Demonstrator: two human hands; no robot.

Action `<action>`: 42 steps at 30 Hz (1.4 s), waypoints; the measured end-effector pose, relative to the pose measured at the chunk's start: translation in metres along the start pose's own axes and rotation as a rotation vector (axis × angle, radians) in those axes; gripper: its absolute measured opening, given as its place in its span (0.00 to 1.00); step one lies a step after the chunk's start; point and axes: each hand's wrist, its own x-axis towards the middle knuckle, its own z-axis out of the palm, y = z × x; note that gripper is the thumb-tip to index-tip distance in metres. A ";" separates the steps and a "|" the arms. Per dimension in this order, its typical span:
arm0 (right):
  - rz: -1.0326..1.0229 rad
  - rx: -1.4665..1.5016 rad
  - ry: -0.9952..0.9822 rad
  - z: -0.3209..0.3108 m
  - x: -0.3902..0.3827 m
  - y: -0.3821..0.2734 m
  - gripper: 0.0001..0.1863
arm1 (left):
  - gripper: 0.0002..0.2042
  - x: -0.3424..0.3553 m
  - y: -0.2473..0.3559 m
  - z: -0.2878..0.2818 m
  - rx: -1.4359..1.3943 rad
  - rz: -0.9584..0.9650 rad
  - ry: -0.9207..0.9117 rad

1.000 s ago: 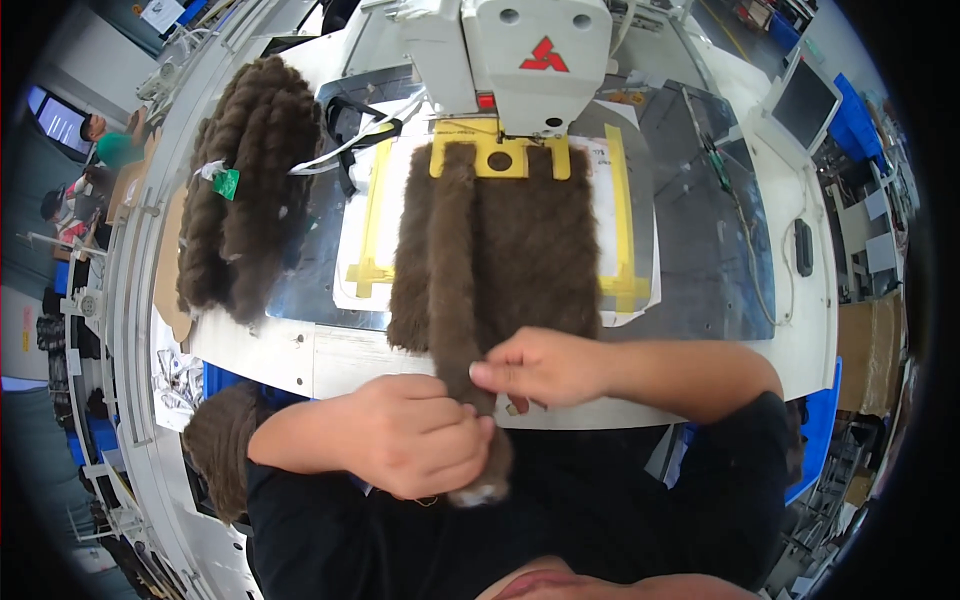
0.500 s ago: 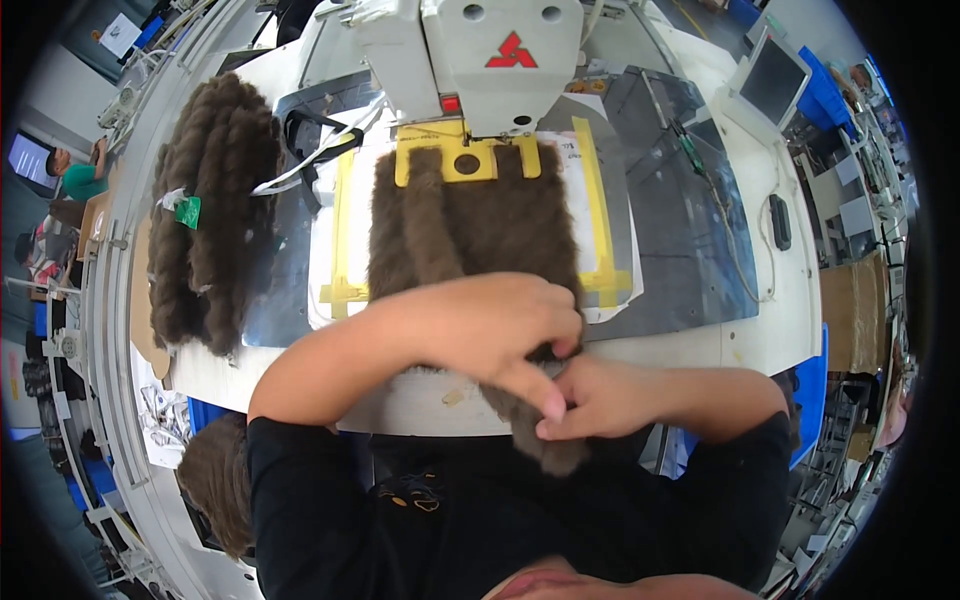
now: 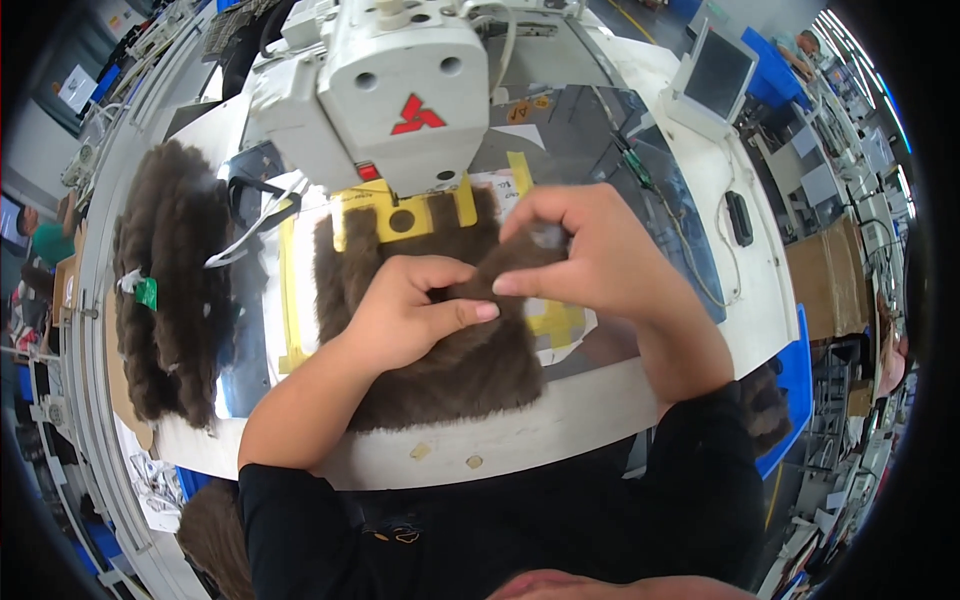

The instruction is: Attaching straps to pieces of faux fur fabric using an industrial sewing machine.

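Note:
A brown fur panel lies flat on the machine bed, its far edge under a yellow clamp plate. Over the panel my two hands hold a narrow brown fur strip. My left hand pinches the strip's nearer part between thumb and fingers, close above the panel. Curled round its upper end is my right hand, with the thumb pressed toward the fingers. Part of the strip is hidden by my hands and blends into the panel.
A white sewing machine head overhangs the clamp. At left lies a bundle of brown fur strips with a green tag. A monitor and a black handheld box sit at right. One person is at far left.
Both hands have lifted from the table's front edge to above the panel, bringing the fur strip's end up with them. The view has shifted, and the panel's near edge now shows.

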 end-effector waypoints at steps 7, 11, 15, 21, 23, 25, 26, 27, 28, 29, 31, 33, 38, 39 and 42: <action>-0.125 0.558 -0.013 0.032 -0.006 0.016 0.21 | 0.13 -0.005 -0.015 0.007 0.079 0.302 0.199; -0.384 0.426 0.090 0.037 -0.005 0.021 0.19 | 0.14 -0.004 -0.015 0.011 0.210 0.482 0.295; -0.417 0.308 0.089 0.030 -0.008 0.017 0.18 | 0.14 -0.001 -0.018 0.011 0.249 0.589 0.284; -0.516 0.327 0.107 0.031 -0.007 0.024 0.17 | 0.17 -0.004 -0.014 0.012 0.258 0.494 0.245; -0.362 0.396 0.195 0.032 -0.009 0.020 0.12 | 0.18 -0.002 -0.015 0.012 0.259 0.483 0.270; -0.306 0.418 0.188 0.029 -0.009 0.023 0.12 | 0.18 -0.003 -0.016 0.013 0.261 0.469 0.300; -0.250 0.440 0.184 0.027 -0.009 0.025 0.12 | 0.18 -0.004 -0.019 0.014 0.252 0.421 0.282; -0.253 0.438 0.177 0.025 -0.006 0.027 0.12 | 0.18 -0.003 -0.020 0.014 0.243 0.377 0.266; -0.176 0.449 0.144 0.023 -0.002 0.030 0.12 | 0.18 -0.001 -0.020 0.019 0.241 0.377 0.275; -0.101 0.459 0.110 0.021 0.003 0.033 0.12 | 0.15 0.000 -0.019 0.028 0.165 0.377 0.358; -0.002 0.512 0.027 0.016 0.023 0.053 0.11 | 0.15 0.002 -0.017 0.030 0.085 0.366 0.442; 0.099 0.567 -0.061 0.016 0.044 0.072 0.11 | 0.21 0.008 -0.002 0.018 0.195 0.222 0.181; 0.233 0.431 -0.311 0.025 0.093 0.105 0.12 | 0.26 0.029 -0.006 -0.028 0.532 0.115 -0.136; 0.200 0.358 -0.332 0.030 0.099 0.109 0.14 | 0.26 0.031 -0.010 -0.030 0.528 0.106 -0.135; -0.066 0.046 -0.150 0.056 0.114 0.128 0.14 | 0.24 0.034 -0.029 -0.034 0.828 0.154 -0.067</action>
